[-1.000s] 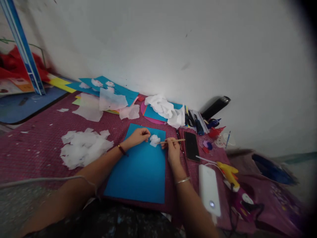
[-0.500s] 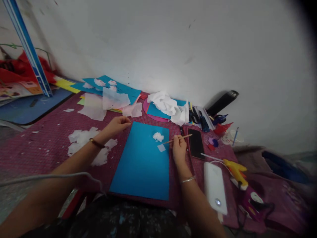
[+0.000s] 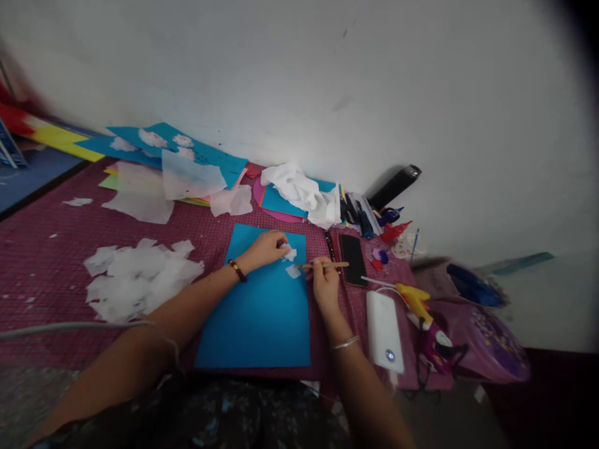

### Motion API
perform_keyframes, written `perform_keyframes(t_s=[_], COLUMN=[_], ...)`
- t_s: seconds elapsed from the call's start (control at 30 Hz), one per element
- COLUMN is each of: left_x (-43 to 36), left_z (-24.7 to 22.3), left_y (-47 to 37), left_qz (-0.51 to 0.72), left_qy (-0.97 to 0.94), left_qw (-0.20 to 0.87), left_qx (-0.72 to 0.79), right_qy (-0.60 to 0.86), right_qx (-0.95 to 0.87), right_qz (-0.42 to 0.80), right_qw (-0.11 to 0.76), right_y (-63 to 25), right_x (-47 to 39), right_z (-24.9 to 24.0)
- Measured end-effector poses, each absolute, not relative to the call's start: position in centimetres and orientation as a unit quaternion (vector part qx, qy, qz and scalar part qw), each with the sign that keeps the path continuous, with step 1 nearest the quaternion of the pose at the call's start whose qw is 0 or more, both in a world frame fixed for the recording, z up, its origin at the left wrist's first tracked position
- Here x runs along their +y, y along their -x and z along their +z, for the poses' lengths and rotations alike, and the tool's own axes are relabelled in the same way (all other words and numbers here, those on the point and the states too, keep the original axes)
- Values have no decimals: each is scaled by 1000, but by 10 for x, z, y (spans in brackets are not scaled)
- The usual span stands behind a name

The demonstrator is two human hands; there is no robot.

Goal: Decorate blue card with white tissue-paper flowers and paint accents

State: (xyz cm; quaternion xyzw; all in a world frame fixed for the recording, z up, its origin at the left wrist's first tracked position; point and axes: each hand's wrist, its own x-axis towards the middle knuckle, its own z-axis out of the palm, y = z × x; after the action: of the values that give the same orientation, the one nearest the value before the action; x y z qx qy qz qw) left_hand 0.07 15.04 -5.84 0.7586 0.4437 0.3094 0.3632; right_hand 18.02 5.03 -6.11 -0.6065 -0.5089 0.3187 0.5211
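A blue sheet (image 3: 262, 312) lies on the red-checked table in front of me. Near its top is a small crumpled white paper tuft (image 3: 291, 254), and my left hand (image 3: 267, 248) touches its left side with fingers pressed together. What those fingertips hold, if anything, is too small to tell. Just below the tuft lies a small white paper square (image 3: 293, 271). My right hand (image 3: 326, 284), at the sheet's right edge, pinches a thin wooden stick (image 3: 334, 265), whose left tip reaches the square.
White paper pieces (image 3: 140, 277) are heaped at left. Behind are blue sheets with pinkish tufts (image 3: 206, 153) and crumpled white paper (image 3: 299, 190). On the right lie a phone (image 3: 353, 259), a white power bank (image 3: 384, 330) and a yellow-and-purple glue gun (image 3: 414, 299).
My left hand has moved right, from the sheet's top left corner to the white tuft. My right hand still holds the stick, now nearly level. The view has shifted right.
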Motion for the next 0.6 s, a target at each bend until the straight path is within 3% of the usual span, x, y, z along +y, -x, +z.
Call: perform_keyframes(t_s=[0.17, 0.33, 0.6], left_x=[148, 129, 84], left_z=[-59, -35, -34], left_y=[5, 4, -15], left_qz=[307, 347, 136], left_qy=[-777, -770, -843], left_qw=[338, 260, 219], left_qx=[433, 469, 472], right_qy=[592, 582, 569], right_qx=[-514, -446, -447], right_qz=[319, 317, 364], right_qw=[533, 601, 587], right_y=[-176, -185, -193], right_x=[52, 51, 55], right_z=[-59, -54, -54])
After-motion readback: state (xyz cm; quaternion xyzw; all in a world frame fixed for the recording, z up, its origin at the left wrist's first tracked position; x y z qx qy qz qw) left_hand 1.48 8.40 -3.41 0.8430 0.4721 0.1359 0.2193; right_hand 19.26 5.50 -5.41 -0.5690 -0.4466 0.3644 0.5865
